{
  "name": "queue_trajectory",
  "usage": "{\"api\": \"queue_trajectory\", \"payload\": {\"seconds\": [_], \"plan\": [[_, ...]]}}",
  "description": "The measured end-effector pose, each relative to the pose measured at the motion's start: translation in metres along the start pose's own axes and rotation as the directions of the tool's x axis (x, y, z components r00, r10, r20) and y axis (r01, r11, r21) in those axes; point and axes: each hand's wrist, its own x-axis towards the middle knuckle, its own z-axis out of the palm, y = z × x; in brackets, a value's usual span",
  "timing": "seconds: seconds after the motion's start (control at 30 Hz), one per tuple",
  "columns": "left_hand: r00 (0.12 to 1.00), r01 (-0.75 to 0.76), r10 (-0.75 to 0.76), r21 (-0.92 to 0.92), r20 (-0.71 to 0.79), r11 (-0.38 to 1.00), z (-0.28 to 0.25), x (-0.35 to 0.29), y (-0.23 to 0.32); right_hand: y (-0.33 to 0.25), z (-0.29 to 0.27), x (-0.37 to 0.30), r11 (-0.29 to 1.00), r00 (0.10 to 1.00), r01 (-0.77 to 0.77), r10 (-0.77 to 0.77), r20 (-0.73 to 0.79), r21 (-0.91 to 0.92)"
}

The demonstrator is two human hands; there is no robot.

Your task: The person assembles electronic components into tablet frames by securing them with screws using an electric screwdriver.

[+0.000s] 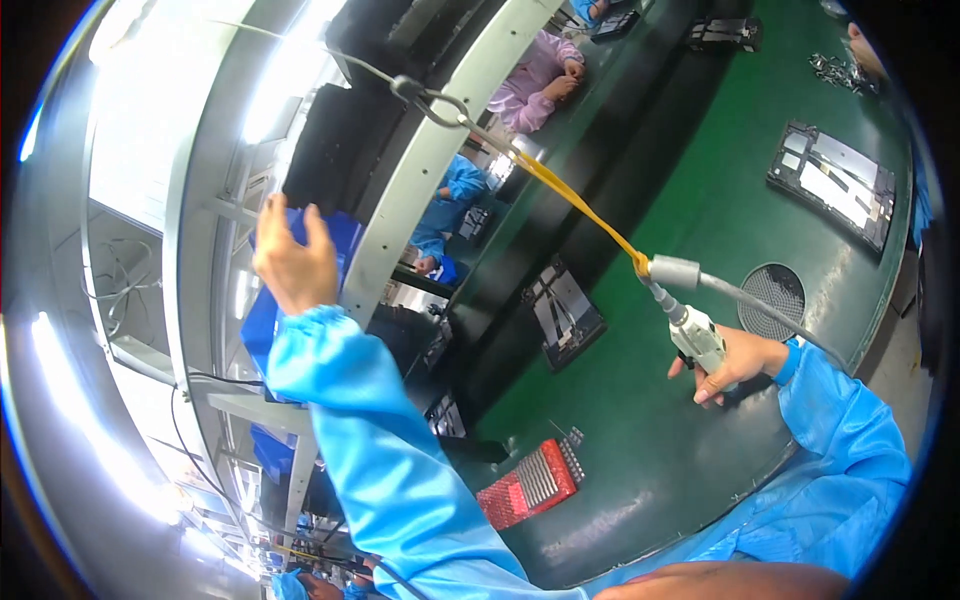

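My left hand (295,262) is raised at the shelf frame, fingers spread, in front of a blue plastic bin or sheet (262,325). Nothing shows between its fingers, though whether the fingertips touch the blue plastic I cannot tell. In my right hand (745,358) is a white electric screwdriver (697,335), gripped over the green bench. A yellow elastic cord (580,200) and a grey cable run from the tool's top end. Left of the right hand, a flat black device with an open back (562,315) lies on the bench.
A red tray with rows of screws (530,485) stands near the bench's front. A round mesh disc (772,300) and another open device (835,185) lie to the right. The metal shelf post (430,150) rises between my arms. Co-workers in pink (535,85) and blue sit beyond.
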Motion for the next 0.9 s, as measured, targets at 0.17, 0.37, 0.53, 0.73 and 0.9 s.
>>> {"api": "queue_trajectory", "payload": {"seconds": [0.17,0.37,0.53,0.73,0.9], "plan": [[0.916,0.182,-0.139,-0.083,0.377,0.980,0.011,0.057,-0.045,0.001,-0.007,-0.004,0.998,0.999,-0.028,0.027,-0.027,-0.053],[0.742,0.416,-0.198,-0.209,0.641,0.885,0.013,0.076,-0.073,0.007,-0.010,-0.005,0.999,1.000,-0.008,0.007,-0.022,-0.044],[0.666,0.474,-0.188,-0.215,0.722,0.854,0.003,0.088,-0.060,0.005,-0.013,-0.004,0.999,1.000,-0.010,0.011,0.017,-0.052],[0.630,0.140,-0.096,0.008,0.770,0.990,0.006,0.091,-0.071,0.007,-0.015,-0.003,0.999,1.000,-0.030,0.030,-0.001,-0.034],[0.624,0.029,-0.029,0.014,0.781,0.999,0.011,0.091,-0.070,0.007,-0.014,-0.005,0.999,1.000,-0.024,0.024,0.009,-0.047]]}}
